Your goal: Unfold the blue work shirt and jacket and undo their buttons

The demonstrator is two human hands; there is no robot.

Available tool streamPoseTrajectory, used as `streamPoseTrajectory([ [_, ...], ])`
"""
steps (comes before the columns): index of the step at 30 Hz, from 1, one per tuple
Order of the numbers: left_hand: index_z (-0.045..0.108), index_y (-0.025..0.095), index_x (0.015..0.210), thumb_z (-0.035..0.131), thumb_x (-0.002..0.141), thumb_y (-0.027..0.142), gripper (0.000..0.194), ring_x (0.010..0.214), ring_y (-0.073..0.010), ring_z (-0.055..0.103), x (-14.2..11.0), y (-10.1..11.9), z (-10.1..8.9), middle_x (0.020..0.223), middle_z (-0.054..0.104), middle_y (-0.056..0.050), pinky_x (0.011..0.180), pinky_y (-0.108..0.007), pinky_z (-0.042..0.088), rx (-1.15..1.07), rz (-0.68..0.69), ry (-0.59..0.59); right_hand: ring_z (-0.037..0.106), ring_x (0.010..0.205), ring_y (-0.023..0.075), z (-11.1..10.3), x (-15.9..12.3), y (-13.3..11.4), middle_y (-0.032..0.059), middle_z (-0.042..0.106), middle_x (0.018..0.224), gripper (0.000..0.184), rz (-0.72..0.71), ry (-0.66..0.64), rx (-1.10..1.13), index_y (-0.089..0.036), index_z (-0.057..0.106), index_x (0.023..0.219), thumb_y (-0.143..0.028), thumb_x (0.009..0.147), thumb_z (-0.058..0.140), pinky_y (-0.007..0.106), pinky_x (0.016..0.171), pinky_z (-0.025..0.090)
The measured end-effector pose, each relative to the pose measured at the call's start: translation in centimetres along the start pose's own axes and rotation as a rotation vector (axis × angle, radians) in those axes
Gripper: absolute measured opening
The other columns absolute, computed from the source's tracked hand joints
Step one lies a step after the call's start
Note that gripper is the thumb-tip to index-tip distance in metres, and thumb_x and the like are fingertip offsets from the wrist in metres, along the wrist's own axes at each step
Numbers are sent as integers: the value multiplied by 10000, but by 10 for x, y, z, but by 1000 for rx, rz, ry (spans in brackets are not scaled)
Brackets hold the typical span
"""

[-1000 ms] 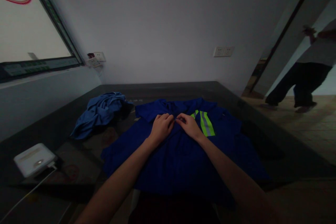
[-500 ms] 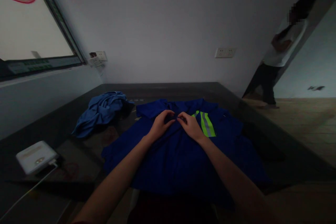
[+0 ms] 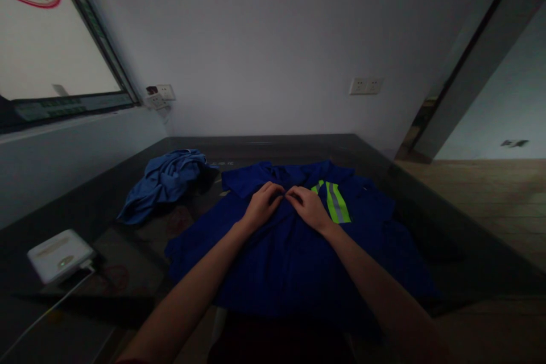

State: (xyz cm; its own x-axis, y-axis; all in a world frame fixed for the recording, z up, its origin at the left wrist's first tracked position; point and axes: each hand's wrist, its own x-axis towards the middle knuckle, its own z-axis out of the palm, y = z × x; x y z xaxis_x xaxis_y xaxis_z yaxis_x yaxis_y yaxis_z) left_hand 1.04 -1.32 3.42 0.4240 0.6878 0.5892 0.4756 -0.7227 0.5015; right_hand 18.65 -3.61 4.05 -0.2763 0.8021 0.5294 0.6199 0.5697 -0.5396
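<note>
A dark blue work shirt [image 3: 277, 273] with a collar lies spread over the near side of the table, its collar toward the wall. Yellow-green and grey reflective strips [image 3: 336, 202] mark the right side of its chest. On the front, just below the collar, my left hand [image 3: 263, 202] pinches the cloth with thumb and fingers. Close against it, my right hand [image 3: 306, 206] pinches the shirt's front from the other side. The fingertips of both hands nearly meet. Any button between them is too small and dark to make out.
A crumpled lighter blue garment [image 3: 168, 179] lies at the left on the dark table [image 3: 264, 145]. Nearer me at the left sits a white box-shaped device [image 3: 62, 256] with a white cable [image 3: 51, 308]. Wall sockets [image 3: 365, 86] are above the table.
Both hands have shifted slightly, the fingertips coming closer together and a little lower on the shirt front. The person walking at the right has gone out of view.
</note>
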Motion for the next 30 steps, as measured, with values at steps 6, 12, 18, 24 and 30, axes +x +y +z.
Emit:
streamPoseTrajectory([
  [6, 551, 204, 985, 526, 840, 222, 148, 897, -180, 597, 0, -2, 1, 950, 630, -37, 801, -291, 461, 45, -44, -23, 584, 774, 179, 0, 0, -2, 37, 640, 794, 147, 32, 31, 0, -214, 633, 830, -284, 887, 517, 285, 727, 412],
  [12, 596, 190, 884, 439, 897, 380, 247, 795, -168, 612, 12, -16, -25, 839, 655, -25, 735, -263, 462, -41, -155, -75, 570, 705, 179, 1, 3, 0, 30, 642, 746, 161, 142, 105, 33, -205, 641, 793, -359, 819, 602, 282, 659, 397],
  [18, 619, 195, 838, 456, 859, 341, 220, 732, -187, 616, 12, -46, -45, 787, 669, -34, 677, -281, 460, 150, -302, -23, 482, 563, 141, -1, 3, 2, -18, 525, 591, 174, 196, 196, 37, -209, 624, 751, -366, 808, 576, 256, 549, 326],
  [24, 647, 209, 879, 567, 772, 346, 190, 819, -207, 637, 5, -56, -34, 898, 693, -44, 741, -300, 475, 70, -297, -257, 451, 536, 136, -4, 3, -1, -29, 463, 549, 179, 206, 249, 64, -211, 568, 712, -352, 819, 536, 254, 533, 315],
  [30, 606, 193, 775, 584, 745, 329, 141, 704, -177, 599, 7, -52, -26, 739, 642, -10, 648, -275, 456, 26, -318, -238, 494, 576, 146, -6, 2, -9, -16, 500, 572, 183, 200, 281, 82, -216, 540, 715, -350, 835, 506, 249, 556, 342],
])
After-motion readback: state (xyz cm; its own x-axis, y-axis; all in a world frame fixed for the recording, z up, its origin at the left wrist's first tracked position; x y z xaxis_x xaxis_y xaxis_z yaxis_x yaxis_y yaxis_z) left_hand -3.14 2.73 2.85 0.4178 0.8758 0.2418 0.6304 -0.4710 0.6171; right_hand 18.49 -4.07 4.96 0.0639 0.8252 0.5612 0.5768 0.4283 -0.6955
